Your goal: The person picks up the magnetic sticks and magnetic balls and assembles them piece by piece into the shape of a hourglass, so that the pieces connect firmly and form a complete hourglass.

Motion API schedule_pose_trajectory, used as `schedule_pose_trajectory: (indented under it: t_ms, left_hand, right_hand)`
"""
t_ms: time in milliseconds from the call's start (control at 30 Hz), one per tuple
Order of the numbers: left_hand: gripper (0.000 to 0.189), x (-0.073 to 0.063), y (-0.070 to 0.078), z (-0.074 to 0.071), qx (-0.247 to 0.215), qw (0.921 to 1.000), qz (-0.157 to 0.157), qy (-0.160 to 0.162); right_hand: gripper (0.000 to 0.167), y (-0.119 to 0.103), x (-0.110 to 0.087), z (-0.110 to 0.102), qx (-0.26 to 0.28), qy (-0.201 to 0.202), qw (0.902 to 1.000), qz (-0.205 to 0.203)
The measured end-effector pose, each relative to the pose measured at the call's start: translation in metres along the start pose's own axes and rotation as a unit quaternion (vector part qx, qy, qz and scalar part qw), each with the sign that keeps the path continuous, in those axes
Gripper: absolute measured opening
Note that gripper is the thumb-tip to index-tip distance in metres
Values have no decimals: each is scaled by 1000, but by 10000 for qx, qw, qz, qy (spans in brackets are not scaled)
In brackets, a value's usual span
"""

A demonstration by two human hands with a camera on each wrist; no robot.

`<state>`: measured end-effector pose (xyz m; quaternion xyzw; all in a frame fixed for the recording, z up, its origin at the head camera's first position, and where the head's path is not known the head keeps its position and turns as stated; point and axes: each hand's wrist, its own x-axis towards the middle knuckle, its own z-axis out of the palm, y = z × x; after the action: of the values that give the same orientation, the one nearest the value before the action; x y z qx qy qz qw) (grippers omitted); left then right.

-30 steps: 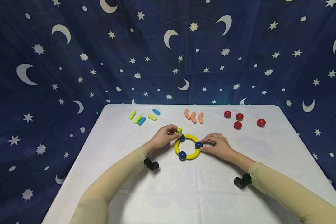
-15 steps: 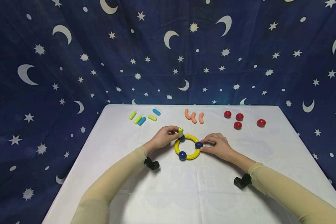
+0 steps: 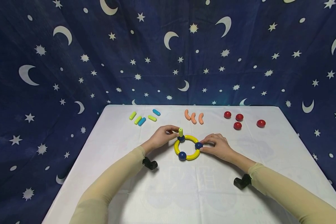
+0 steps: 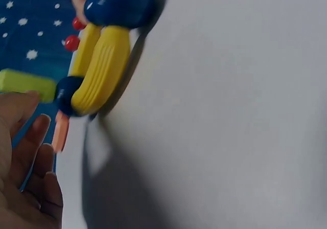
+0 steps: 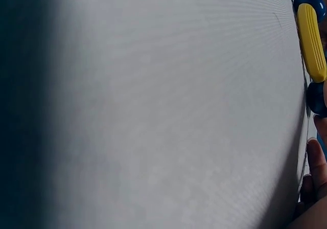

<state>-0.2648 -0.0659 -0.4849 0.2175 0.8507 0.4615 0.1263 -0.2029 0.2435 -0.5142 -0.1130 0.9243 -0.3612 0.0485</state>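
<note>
On the white table lies a ring of curved yellow sticks [image 3: 193, 155] joined by three dark blue balls [image 3: 182, 156] of a ball-and-stick building set. A short lime-green stick [image 3: 180, 132] stands upright on the ring's far-left ball [image 4: 65, 95]. My left hand [image 3: 164, 136] is just left of this green stick, fingers loosened; in the left wrist view a fingertip [image 4: 31, 95] lies against or very near its side. My right hand [image 3: 219, 147] pinches the ring's right blue ball [image 3: 198, 146] between thumb and index finger. The right wrist view catches only part of that hand.
Loose lime-green sticks [image 3: 152, 118] and blue sticks [image 3: 142, 121] lie at the back left. Curved orange sticks [image 3: 193, 118] are at the back middle. Several red balls [image 3: 237, 125] sit at the back right. A starry blue cloth [image 3: 168, 62] hangs behind the table [image 3: 168, 199].
My left hand has loosened from the green stick and drawn slightly left, while the stick stays standing on its ball. My right hand keeps its pinch in the same place.
</note>
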Motion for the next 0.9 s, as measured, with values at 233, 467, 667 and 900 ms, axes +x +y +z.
schedule_pose_trajectory:
  t_ms: [233, 467, 667, 900]
  left_hand:
    - [35, -2, -12, -35, 193, 9977, 59, 645]
    - [33, -11, -30, -76, 163, 9910, -272, 1304]
    - [35, -19, -47, -101, 172, 9834, -630, 1694]
    - [37, -27, -60, -113, 243, 9776, -990, 1840]
  right_hand:
    - [39, 0, 0, 0, 11, -8, 10000, -35]
    - [38, 2, 0, 1, 0, 16, 10000, -61]
    - [39, 3, 0, 1, 12, 51, 10000, -45]
    - [41, 4, 2, 3, 3, 22, 10000, 27]
